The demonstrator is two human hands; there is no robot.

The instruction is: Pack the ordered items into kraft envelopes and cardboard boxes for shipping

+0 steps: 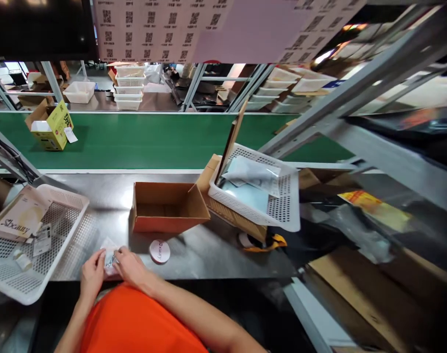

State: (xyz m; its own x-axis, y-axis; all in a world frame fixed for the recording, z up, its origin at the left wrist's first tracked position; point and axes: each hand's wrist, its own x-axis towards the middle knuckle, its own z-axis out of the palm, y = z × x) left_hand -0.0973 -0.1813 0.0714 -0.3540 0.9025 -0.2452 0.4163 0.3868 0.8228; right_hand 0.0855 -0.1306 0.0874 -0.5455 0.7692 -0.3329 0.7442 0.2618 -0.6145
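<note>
Both hands meet at the front edge of the metal bench, over a small clear plastic packet (109, 259) with dark print. My left hand (91, 274) pinches its left side, fingers closed. From the right, my right hand (131, 266) grips the same packet with bent fingers, which hide part of it. Just right of that hand a round pinkish-white disc with "beauty" lettering (160, 251) lies flat. Behind the disc stands an open brown cardboard box (168, 220); the part of its inside that shows holds nothing visible.
At left, a white perforated basket (82, 208) holds an "Sbeauty" box (23, 215), a slip and a small white bottle. Another white basket (291, 196) with flat packets sits tilted on cardboard at right. Beyond the bench runs a green conveyor (150, 142) carrying a yellow box (56, 130).
</note>
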